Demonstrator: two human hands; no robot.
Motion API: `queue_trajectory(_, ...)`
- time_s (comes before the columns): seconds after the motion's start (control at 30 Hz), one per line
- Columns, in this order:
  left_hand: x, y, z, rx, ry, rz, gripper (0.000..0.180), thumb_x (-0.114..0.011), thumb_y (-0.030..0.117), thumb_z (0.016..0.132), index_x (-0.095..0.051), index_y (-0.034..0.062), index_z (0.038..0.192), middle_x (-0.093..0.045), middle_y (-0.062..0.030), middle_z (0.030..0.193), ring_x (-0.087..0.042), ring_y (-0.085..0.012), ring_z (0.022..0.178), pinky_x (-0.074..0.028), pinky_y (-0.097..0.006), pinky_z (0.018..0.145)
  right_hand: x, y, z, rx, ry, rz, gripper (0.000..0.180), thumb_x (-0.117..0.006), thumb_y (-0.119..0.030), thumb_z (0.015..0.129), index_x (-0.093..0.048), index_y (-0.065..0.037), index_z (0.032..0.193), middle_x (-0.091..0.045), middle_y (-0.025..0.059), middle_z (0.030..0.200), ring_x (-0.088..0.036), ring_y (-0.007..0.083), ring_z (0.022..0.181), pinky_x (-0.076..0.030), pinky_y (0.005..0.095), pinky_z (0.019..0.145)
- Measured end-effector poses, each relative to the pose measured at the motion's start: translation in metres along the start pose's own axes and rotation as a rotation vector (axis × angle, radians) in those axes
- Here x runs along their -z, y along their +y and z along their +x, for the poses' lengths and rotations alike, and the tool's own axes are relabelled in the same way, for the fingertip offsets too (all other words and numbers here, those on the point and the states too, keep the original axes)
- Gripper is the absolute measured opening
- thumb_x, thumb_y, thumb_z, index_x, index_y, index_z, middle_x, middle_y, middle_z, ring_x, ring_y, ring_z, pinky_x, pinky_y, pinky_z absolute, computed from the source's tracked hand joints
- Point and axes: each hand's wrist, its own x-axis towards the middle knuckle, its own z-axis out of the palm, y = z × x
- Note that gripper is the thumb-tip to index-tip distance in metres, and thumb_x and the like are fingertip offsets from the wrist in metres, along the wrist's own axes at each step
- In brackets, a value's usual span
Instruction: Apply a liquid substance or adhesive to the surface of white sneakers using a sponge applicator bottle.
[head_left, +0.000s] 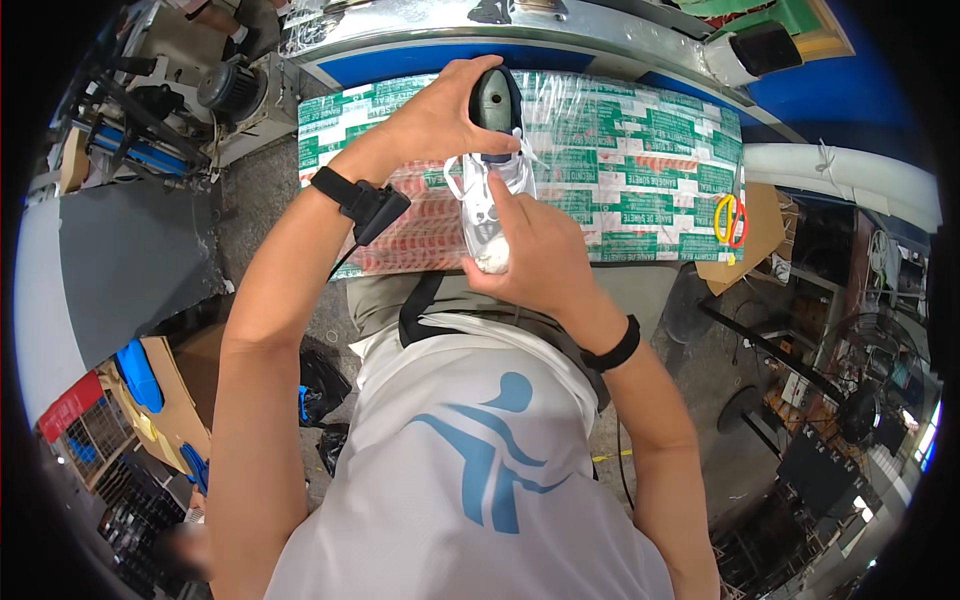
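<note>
Evidently, a white laced shoe is being held over the near-middle part of the tabletop, its toe turned toward the wearer's body and its heel pointed away. A grey-green last with a dark hole is seated in the opening of the shoe. The heel end of the shoe is clasped by the left grip, whose thumb is laid across the front of the opening. The lace area is touched by the extended index finger of the right grip, and its thumb is set beside the toe of the shoe; whether the remaining fingers are closed around the side cannot be told. The tabletop beneath the shoe is covered in green-and-white printed tape under clear film, with a reddish patch to the left of the shoe. Well to the right of the shoe, near the tabletop's edge, scissors with yellow and red handles are placed. Beyond the shoe, a blue panel is seen, and a pale tube is stretched far to its right.
</note>
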Motion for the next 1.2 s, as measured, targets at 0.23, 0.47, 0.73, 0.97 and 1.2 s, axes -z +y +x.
queue_trajectory(0.23, 0.0, 0.0, 0.0, 0.022, -0.009, -0.033, 0.112, -0.102, 0.039, 0.083, -0.042, 0.0075, 0.173, -0.051, -0.0219, 0.166, -0.051, -0.0393, 0.156, -0.046, -0.046, 0.129, -0.013, -0.018, 0.009, -0.132, -0.032, 0.173, 0.1, -0.093, -0.044, 0.077, -0.058, 0.012, 0.152, -0.073, 0.0175, 0.094, -0.074, 0.0355, 0.077, -0.06, 0.0463, 0.066)
queue_trajectory(0.47, 0.0, -0.004, 0.002, -0.063, 0.011, 0.007, 0.113, -0.101, 0.039, 0.084, -0.042, 0.0054, 0.173, -0.051, -0.0224, 0.165, -0.051, -0.0397, 0.156, -0.044, -0.047, 0.13, 0.036, -0.027, -0.05, -0.271, -0.169, 0.359, 0.094, -0.093, -0.031, 0.075, -0.061, 0.008, 0.154, -0.075, 0.0176, 0.101, -0.075, 0.0352, 0.087, -0.061, 0.0452, 0.076)
queue_trajectory(0.73, 0.0, 0.001, 0.0, -0.015, 0.007, -0.023, 0.11, -0.099, 0.039, 0.086, -0.042, 0.0047, 0.174, -0.052, -0.0237, 0.164, -0.05, -0.0388, 0.157, -0.043, -0.046, 0.13, -0.005, -0.003, -0.016, -0.077, -0.086, 0.09, 0.104, -0.094, -0.041, 0.075, -0.057, 0.01, 0.157, -0.07, 0.013, 0.094, -0.071, 0.0312, 0.078, -0.058, 0.0446, 0.067)
queue_trajectory(0.97, -0.007, -0.011, -0.004, -0.043, 0.043, -0.047, 0.11, -0.1, 0.038, 0.085, -0.044, 0.0071, 0.174, -0.052, -0.0238, 0.166, -0.05, -0.0386, 0.158, -0.041, -0.048, 0.132, -0.001, -0.031, -0.03, -0.127, -0.098, 0.184, 0.082, -0.095, -0.035, 0.072, -0.071, 0.001, 0.141, -0.069, 0.0133, 0.091, -0.072, 0.0327, 0.079, -0.058, 0.0445, 0.067)
queue_trajectory(1.2, -0.002, -0.008, -0.001, -0.053, 0.016, -0.046, 0.109, -0.099, 0.037, 0.086, -0.043, 0.0077, 0.175, -0.05, -0.0239, 0.168, -0.047, -0.0382, 0.16, -0.039, -0.049, 0.133, 0.025, -0.008, -0.035, -0.137, -0.015, 0.329, 0.059, -0.091, -0.025, 0.069, -0.079, -0.007, 0.123, -0.07, 0.0121, 0.091, -0.071, 0.0316, 0.078, -0.059, 0.0428, 0.069)
